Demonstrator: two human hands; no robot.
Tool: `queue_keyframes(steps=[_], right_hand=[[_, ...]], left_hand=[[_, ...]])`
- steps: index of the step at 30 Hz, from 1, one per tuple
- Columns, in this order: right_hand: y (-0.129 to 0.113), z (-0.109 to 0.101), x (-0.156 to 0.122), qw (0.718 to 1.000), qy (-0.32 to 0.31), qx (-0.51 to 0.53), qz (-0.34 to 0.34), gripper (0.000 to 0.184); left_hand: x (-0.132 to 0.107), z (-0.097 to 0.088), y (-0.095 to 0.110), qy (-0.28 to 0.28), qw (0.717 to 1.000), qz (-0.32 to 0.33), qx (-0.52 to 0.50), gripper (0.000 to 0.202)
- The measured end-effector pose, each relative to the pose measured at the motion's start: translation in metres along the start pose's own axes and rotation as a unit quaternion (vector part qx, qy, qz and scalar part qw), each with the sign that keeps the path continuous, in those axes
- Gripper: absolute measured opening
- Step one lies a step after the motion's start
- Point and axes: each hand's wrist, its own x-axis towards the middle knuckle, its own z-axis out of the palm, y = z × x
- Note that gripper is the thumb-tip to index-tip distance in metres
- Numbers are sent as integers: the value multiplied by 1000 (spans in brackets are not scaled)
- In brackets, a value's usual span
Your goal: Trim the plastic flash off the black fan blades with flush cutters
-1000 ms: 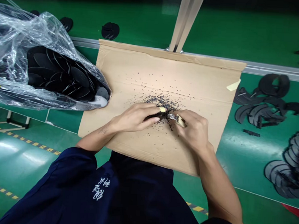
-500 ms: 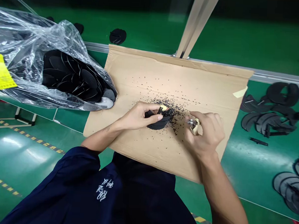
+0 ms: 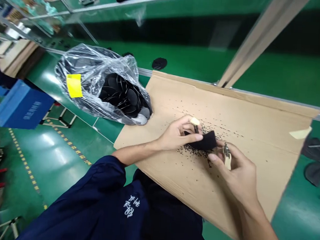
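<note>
My left hand point(image 3: 179, 135) pinches a flat black rubber piece point(image 3: 205, 141) over a cardboard sheet point(image 3: 255, 139), its forefinger wrapped in pale tape. Just to the right, my right hand point(image 3: 236, 172) is closed round a small metal trimming tool point(image 3: 226, 151) with a pale handle, and its thumb touches the black piece's edge. Tiny black crumbs point(image 3: 198, 152) lie scattered on the cardboard under both hands.
A clear plastic bag point(image 3: 97, 81) full of black pieces, with a yellow label, lies left of the cardboard. More black pieces point(image 3: 315, 164) lie at the right edge and one point(image 3: 159, 63) on the green belt behind. A blue crate point(image 3: 21, 105) stands at the left. A slanted metal post point(image 3: 261, 35) rises behind.
The view has swung left and up, showing the blue crate and shelving. My left hand has lifted and turned the black piece; my right hand has come back against it with the tool.
</note>
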Motion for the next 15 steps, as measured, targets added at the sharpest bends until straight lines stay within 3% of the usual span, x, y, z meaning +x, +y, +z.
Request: queue_keyframes(steps=[4,8,15], right_hand=[[-7,10,0,995,-8,85,52,34],[-16,7,-7,981,-34,164,99,45],[-21,7,-13,959,-94,235,126,47]], left_hand=[[-9,11,7,16,1000,4,-11,49],[-27,15,24,34,998,56,-8,39],[-41,20,45,76,988,132,22,25]])
